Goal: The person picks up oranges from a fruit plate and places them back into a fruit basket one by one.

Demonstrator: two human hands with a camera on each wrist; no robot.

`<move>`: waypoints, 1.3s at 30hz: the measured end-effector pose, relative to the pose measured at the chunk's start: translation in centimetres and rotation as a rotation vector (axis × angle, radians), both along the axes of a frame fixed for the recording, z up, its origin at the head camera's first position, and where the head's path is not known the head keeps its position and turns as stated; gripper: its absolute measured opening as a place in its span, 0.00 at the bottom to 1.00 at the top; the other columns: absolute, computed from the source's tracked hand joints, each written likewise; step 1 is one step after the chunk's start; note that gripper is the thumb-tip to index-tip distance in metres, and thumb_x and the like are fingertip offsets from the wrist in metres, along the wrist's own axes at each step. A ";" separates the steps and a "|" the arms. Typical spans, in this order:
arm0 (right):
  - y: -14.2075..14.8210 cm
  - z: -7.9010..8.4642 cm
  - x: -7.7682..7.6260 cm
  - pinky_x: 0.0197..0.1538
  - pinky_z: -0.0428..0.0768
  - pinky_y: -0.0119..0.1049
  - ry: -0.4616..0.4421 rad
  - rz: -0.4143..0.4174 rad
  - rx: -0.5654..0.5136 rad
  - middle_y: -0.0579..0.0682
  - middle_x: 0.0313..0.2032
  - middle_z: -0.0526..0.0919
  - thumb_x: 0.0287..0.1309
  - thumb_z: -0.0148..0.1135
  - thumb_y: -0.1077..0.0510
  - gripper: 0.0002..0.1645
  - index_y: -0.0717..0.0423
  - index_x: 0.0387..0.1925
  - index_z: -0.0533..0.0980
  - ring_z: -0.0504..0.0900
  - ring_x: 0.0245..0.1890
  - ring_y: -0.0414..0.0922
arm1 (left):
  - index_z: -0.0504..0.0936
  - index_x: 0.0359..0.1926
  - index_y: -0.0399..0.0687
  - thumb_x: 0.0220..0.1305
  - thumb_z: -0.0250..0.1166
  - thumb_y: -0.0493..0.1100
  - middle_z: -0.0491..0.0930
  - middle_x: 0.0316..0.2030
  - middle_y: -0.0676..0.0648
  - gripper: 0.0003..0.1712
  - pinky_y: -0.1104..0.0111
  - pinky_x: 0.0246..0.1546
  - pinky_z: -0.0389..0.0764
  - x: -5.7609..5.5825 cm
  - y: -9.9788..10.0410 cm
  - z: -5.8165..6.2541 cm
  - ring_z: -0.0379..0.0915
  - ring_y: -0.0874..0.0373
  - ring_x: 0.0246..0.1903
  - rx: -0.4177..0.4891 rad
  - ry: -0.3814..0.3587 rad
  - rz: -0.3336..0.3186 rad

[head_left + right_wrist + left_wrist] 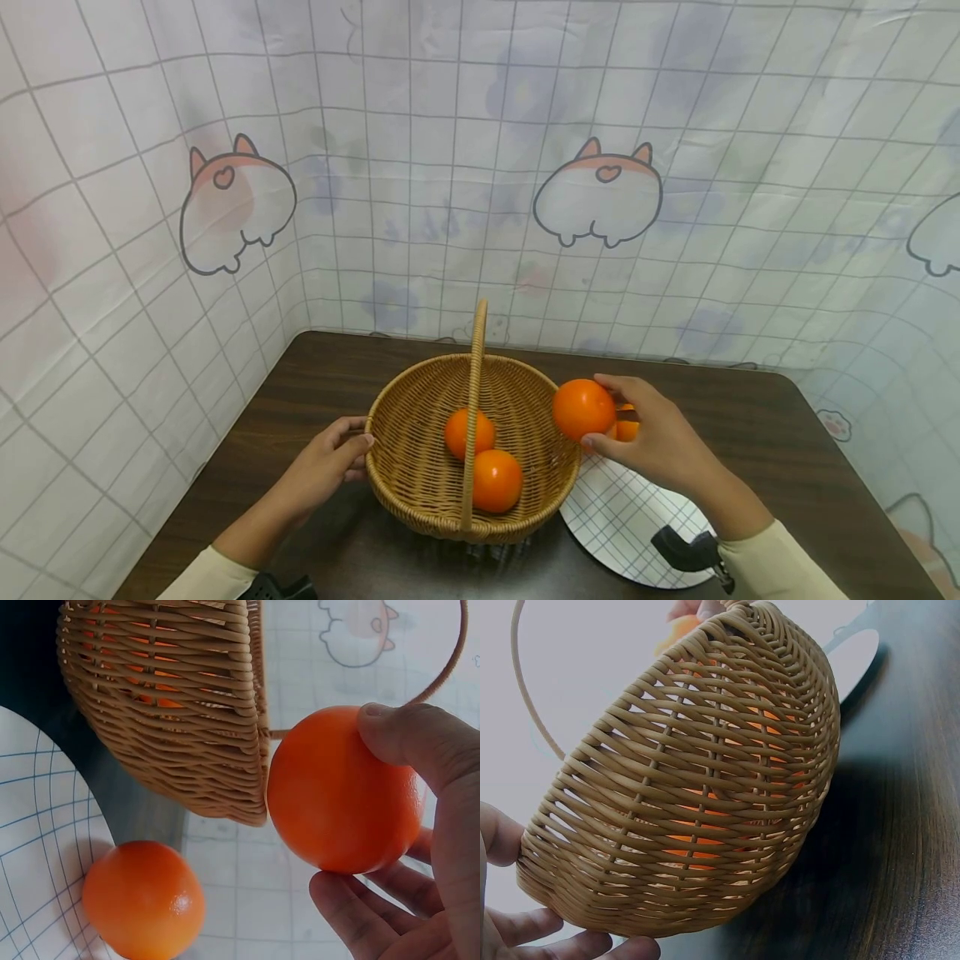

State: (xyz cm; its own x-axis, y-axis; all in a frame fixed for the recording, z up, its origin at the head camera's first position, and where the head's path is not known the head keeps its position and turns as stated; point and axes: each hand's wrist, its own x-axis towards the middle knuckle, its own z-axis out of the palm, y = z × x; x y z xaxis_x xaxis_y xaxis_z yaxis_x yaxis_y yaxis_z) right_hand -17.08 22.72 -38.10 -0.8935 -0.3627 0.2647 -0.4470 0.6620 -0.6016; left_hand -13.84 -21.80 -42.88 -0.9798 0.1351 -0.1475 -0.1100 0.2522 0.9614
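Carrying: your right hand holds one held orange between thumb and fingers, spread about as wide as the fruit, with nothing else in its grasp.
Held orange: it sits at the right rim of the wicker basket; you cannot tell from here whether it touches the weave.
Bracing: your left hand grips the basket's left side, thumb at the rim and fingers lightly bent against the outer wall.
Rim crossing: lifting the fruit a little first should let its underside and your lower fingers clear the edge.
Handle side: the handle arches across the middle, so you would do best to enter through the right half, without reaching under it.
Letting go: lower it close to the weave before you loosen your fingers; a drop could knock the fruit already inside.
Left-hand pressure: light and steady should be enough; pulling might tip the basket.
Oranges inside: two, a rear orange and a front orange.
Oranges in hand: one.
Oranges on the plate: at least one, the plate orange; your right hand covers that area from above, so another may be hidden.
Baskets: one.
Plates: one checked plate, right of the basket.
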 end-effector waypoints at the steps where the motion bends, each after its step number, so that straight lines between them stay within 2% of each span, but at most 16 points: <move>1: -0.1 0.0 0.0 0.52 0.83 0.57 0.001 0.002 -0.001 0.54 0.60 0.76 0.51 0.82 0.48 0.49 0.51 0.72 0.68 0.82 0.54 0.57 | 0.63 0.73 0.34 0.79 0.56 0.49 0.74 0.60 0.33 0.32 0.51 0.52 0.83 0.0 0.0 0.0 0.81 0.45 0.51 0.000 0.001 0.000; 10: -0.9 0.0 0.0 0.53 0.83 0.56 -0.004 0.033 -0.021 0.55 0.61 0.76 0.51 0.82 0.50 0.48 0.55 0.71 0.69 0.83 0.54 0.56 | 0.62 0.73 0.33 0.79 0.56 0.49 0.74 0.61 0.33 0.32 0.51 0.52 0.83 0.0 -0.1 -0.1 0.81 0.44 0.52 0.011 0.006 -0.008; 25: -1.6 -0.4 -0.4 0.52 0.85 0.44 0.010 0.061 -0.021 0.55 0.61 0.76 0.52 0.81 0.50 0.47 0.54 0.70 0.69 0.81 0.54 0.54 | 0.63 0.72 0.34 0.79 0.55 0.49 0.76 0.59 0.34 0.32 0.51 0.53 0.83 -0.1 0.0 0.0 0.81 0.45 0.51 -0.001 0.001 0.005; 32: -2.0 -0.4 -0.2 0.53 0.84 0.47 0.018 0.045 0.000 0.52 0.60 0.77 0.52 0.81 0.50 0.47 0.52 0.71 0.69 0.81 0.55 0.53 | 0.63 0.72 0.34 0.79 0.56 0.49 0.76 0.59 0.34 0.32 0.51 0.52 0.83 0.0 0.0 0.0 0.81 0.46 0.50 -0.005 0.006 0.004; 39: -2.0 -0.4 -0.1 0.52 0.85 0.48 0.001 0.042 0.009 0.53 0.64 0.75 0.55 0.78 0.44 0.46 0.50 0.72 0.69 0.82 0.55 0.54 | 0.63 0.72 0.33 0.78 0.56 0.49 0.76 0.58 0.34 0.32 0.52 0.51 0.83 0.0 -0.1 -0.2 0.82 0.46 0.50 0.002 0.009 0.002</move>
State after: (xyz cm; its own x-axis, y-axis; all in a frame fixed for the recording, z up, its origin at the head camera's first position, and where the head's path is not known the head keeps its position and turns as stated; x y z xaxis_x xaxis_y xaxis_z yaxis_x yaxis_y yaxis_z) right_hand -17.14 20.73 -38.52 -0.8770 -0.4027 0.2620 -0.4754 0.6480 -0.5951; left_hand -13.84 -21.88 -43.12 -0.9814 0.1332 -0.1380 -0.1015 0.2495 0.9630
